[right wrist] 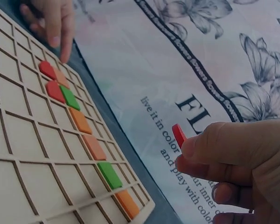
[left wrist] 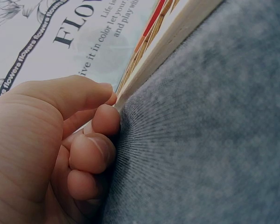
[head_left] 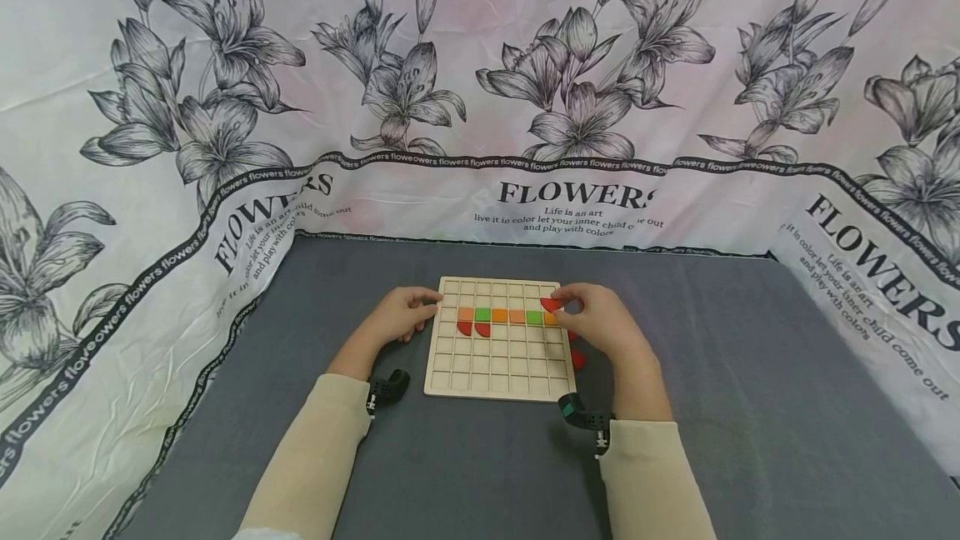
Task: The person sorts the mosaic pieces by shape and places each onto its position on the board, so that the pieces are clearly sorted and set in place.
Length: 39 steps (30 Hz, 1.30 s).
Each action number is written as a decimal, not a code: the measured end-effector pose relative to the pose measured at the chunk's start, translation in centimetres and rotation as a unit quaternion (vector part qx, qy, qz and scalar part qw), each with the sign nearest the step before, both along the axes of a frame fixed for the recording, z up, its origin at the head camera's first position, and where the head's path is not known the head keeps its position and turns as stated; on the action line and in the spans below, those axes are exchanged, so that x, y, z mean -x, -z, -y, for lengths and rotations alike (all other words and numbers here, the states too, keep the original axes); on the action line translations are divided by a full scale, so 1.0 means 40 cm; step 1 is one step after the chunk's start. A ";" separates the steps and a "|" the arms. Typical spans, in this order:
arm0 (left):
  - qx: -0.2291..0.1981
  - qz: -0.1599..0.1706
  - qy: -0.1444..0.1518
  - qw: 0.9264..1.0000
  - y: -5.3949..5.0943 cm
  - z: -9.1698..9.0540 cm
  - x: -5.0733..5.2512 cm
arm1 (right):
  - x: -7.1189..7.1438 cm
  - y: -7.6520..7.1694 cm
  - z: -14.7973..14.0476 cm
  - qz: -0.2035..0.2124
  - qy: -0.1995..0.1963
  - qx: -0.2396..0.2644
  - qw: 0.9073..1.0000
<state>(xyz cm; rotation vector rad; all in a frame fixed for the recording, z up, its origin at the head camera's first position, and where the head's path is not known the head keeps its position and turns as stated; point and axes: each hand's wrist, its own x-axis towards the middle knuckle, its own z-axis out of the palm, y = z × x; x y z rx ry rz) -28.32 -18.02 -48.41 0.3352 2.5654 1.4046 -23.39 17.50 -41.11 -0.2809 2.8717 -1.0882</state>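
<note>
A pale wooden grid board [head_left: 498, 365] lies on the dark grey cloth. One row of it holds orange and green square tiles, among them a green tile [right wrist: 110, 175]. Two red quarter-round tiles [head_left: 482, 329] sit just below that row near its left end. My left hand [head_left: 397, 313] holds the board's left edge between thumb and forefinger, its other fingers curled beside it. Above the board's upper right, my right hand [head_left: 606, 319] pinches a red tile [right wrist: 178, 135] between thumb and forefinger. In the right wrist view this tile is raised clear of the board.
More red tiles [head_left: 578, 358] lie on the cloth by the board's right edge, partly hidden by the right hand. Behind stands a white flower-printed fabric [head_left: 405, 198]. Grey cloth [head_left: 480, 465] stretches in front of the board and to both sides.
</note>
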 end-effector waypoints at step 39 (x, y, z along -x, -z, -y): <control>-0.002 0.000 0.006 1.000 0.006 0.005 0.003 | 0.006 0.105 0.168 -0.035 -0.038 -0.080 0.995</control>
